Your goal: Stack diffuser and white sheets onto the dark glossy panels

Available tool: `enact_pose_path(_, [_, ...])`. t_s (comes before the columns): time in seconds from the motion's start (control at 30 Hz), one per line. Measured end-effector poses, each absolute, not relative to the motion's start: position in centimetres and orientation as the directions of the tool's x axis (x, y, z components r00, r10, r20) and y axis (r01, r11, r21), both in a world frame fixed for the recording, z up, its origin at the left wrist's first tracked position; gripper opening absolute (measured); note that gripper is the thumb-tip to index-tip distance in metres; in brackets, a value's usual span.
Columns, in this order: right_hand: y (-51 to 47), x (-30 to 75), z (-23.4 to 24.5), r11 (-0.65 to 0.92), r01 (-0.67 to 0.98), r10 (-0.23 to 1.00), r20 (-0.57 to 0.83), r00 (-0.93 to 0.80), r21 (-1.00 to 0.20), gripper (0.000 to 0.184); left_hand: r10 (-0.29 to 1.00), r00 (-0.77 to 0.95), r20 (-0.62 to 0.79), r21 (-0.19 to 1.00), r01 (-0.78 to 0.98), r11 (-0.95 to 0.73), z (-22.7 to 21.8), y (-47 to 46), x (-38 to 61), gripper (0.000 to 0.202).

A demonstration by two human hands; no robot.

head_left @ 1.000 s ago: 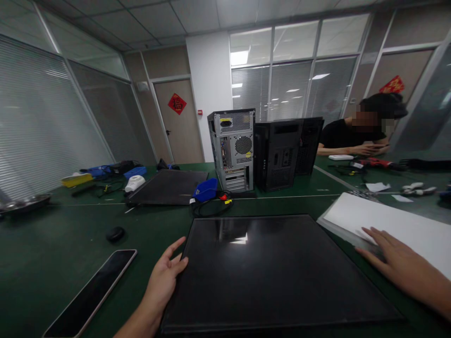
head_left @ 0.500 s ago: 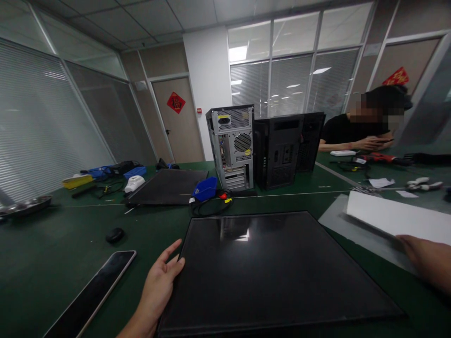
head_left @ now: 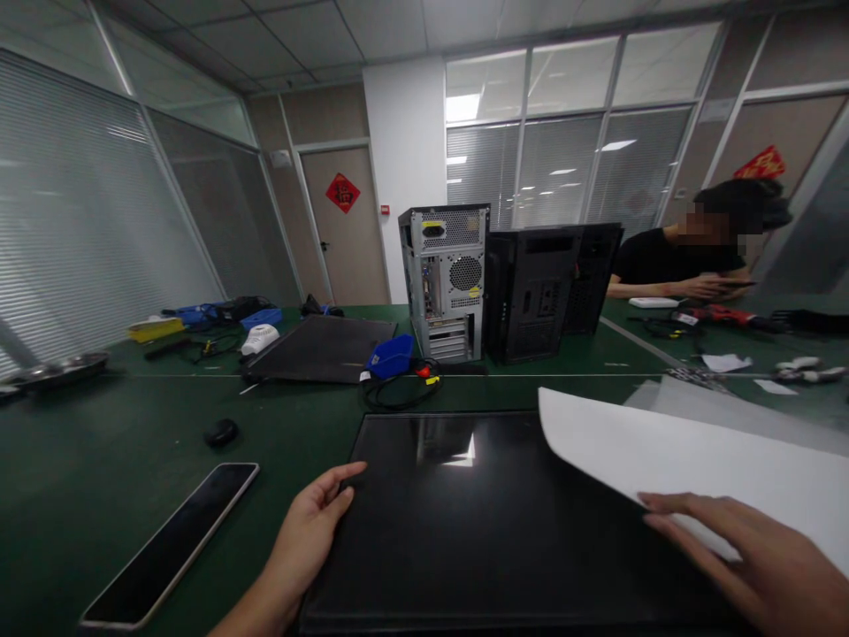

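Observation:
A flat black screen panel (head_left: 457,522) lies in front of me, its glossy face up and reflecting a light. My left hand (head_left: 306,522) rests at its left edge, index finger and thumb apart and touching the rim; its other fingers are hidden. My right hand (head_left: 762,548) pinches the near edge of a white sheet (head_left: 703,447) between thumb and fingers. The sheet is tilted over the panel's right part, its left corner curling up. Behind it lies a translucent grey sheet (head_left: 736,402).
A phone (head_left: 176,540) and a black mouse (head_left: 221,433) lie to the left. Farther back are another dark panel (head_left: 325,348), a blue connector with cable (head_left: 390,356), and computer cases (head_left: 444,283). A person (head_left: 669,265) sits at the far right, near a red tool (head_left: 720,316).
My right hand has brought the white sheet leftward, from beside the panel to over its right part. My left hand's index finger has shifted slightly onto the panel. The view has shifted slightly.

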State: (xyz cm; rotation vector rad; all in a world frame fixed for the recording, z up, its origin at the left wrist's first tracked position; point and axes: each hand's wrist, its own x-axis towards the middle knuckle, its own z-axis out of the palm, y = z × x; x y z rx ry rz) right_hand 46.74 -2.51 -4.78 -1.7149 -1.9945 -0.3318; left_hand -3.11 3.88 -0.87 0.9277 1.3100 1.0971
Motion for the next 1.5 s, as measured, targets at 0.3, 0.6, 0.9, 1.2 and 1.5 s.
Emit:
enact_pose_path(0.3, [-1.7, 47.3, -5.4, 0.108, 0.994, 0.911, 0.401, -0.1, 0.003, 0.044, 0.947, 0.116, -0.3, 0.898, -0.3, 0.321, -0.6, 3.7, -3.6, 0.054])
enact_pose_path(0.6, [-2.6, 45.6, -4.6, 0.342, 0.939, 0.859, 0.397, -0.324, 0.028, 0.044, 0.939, 0.171, -0.298, 0.883, -0.324, 0.339, -0.4, 3.6, -3.7, 0.054])
enact_pose_path(0.9, [-2.6, 46.1, -5.8, 0.31, 0.95, 0.922, 0.249, -0.297, -0.017, 0.046, 0.942, 0.125, -0.31, 0.922, -0.201, 0.33, -0.3, 3.5, -3.5, 0.052])
enact_pose_path(1.2, [-2.3, 45.9, -5.1, 0.279, 0.959, 0.909, 0.334, -0.249, -0.044, 0.04, 0.959, 0.085, -0.269, 0.961, -0.037, 0.273, -0.4, 3.3, -3.3, 0.052])
enact_pose_path(1.5, [-2.2, 46.6, -4.5, 0.234, 0.963, 0.948, 0.251, -0.195, -0.137, 0.046, 0.944, 0.074, -0.323, 0.94, -0.095, 0.329, -0.6, 3.3, -3.2, 0.061])
